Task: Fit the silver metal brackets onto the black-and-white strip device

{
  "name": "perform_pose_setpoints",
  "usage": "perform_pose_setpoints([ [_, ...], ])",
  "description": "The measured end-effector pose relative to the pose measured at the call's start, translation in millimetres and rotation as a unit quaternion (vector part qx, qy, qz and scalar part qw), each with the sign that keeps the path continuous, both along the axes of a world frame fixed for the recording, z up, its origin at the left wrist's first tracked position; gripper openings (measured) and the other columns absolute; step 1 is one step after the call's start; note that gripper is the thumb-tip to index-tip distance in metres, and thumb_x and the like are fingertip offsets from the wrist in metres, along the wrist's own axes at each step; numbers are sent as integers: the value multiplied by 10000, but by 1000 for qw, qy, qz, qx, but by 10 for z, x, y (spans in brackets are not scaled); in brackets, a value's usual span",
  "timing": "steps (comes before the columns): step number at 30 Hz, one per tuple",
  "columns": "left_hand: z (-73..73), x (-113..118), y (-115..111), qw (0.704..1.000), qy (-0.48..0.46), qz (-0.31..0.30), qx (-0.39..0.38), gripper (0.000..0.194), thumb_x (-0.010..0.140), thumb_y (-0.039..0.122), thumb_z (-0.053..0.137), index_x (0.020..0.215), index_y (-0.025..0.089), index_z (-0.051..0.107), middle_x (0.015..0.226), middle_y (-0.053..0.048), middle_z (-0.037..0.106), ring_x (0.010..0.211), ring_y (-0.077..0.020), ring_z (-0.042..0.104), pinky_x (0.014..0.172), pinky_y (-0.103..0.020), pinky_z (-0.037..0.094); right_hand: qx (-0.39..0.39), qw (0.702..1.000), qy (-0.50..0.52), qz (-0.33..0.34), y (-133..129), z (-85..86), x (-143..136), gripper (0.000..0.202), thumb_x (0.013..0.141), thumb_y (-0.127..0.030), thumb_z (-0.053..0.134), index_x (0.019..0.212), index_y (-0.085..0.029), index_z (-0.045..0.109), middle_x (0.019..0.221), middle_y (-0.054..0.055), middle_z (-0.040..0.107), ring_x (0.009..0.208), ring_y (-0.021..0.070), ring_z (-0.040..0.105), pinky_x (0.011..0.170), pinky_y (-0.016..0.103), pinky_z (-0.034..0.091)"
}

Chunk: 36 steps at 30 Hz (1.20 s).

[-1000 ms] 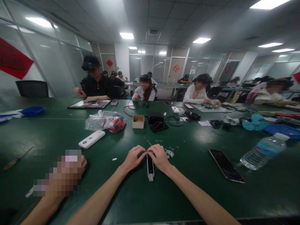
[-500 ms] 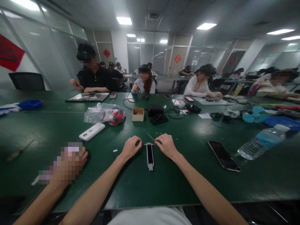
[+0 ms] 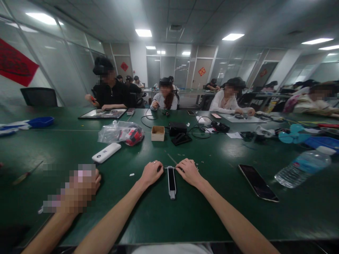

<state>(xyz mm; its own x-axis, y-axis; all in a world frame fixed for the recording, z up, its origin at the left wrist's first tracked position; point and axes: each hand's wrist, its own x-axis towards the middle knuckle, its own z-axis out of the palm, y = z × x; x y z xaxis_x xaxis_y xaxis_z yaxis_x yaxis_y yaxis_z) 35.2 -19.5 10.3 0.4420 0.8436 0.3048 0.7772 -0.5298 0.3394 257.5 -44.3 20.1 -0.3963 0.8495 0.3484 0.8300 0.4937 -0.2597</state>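
A slim device (image 3: 172, 179) with a dark face, a pale rim and a light grey end piece lies on the green table. At its far end, my left hand (image 3: 152, 173) is closed in a pinch on the left. My right hand (image 3: 189, 171) pinches on the right side, close to the same end. A thin pale line spans the gap between both sets of fingertips; what they hold is too small to make out. A thin strip (image 3: 171, 158) lies just beyond the device, and several tiny ring-like bits (image 3: 196, 163) are beside my right hand.
On the right are a phone (image 3: 258, 182) and a water bottle (image 3: 302, 167). Beyond my hands stand a small box (image 3: 158, 133) and a plastic bag (image 3: 121, 133). A white device (image 3: 106, 153) and another person's forearm (image 3: 50, 231) are at left. Several people sit across the table (image 3: 225, 218).
The whole view has tilted up slightly, so everything sits lower and a little to the right in the picture. Both hands keep the same pinch at the device's far end.
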Motion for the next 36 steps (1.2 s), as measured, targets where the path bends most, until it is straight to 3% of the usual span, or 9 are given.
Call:
perform_pose_setpoints([
  [23, 39, 12, 6, 999, -2, 4, -50, 195, 831, 276, 517, 742, 163, 650, 768, -28, 666, 694, -150, 590, 636, -242, 419, -12, 1000, -24, -8, -7, -9, -2, 215, 927, -263, 451, 934, -191, 653, 957, 53, 654, 912, 183, 542, 826, 352, 383],
  [36, 36, -21, 27, 998, -13, -20, -50, 236, 869, 334, 490, 817, 176, 657, 807, -31, 669, 710, -162, 593, 649, -252, 433, 12, 1000, -17, -1, 16, -33, 9, 178, 914, -255, 486, 906, -185, 650, 925, 51, 657, 912, 186, 529, 820, 345, 365],
])
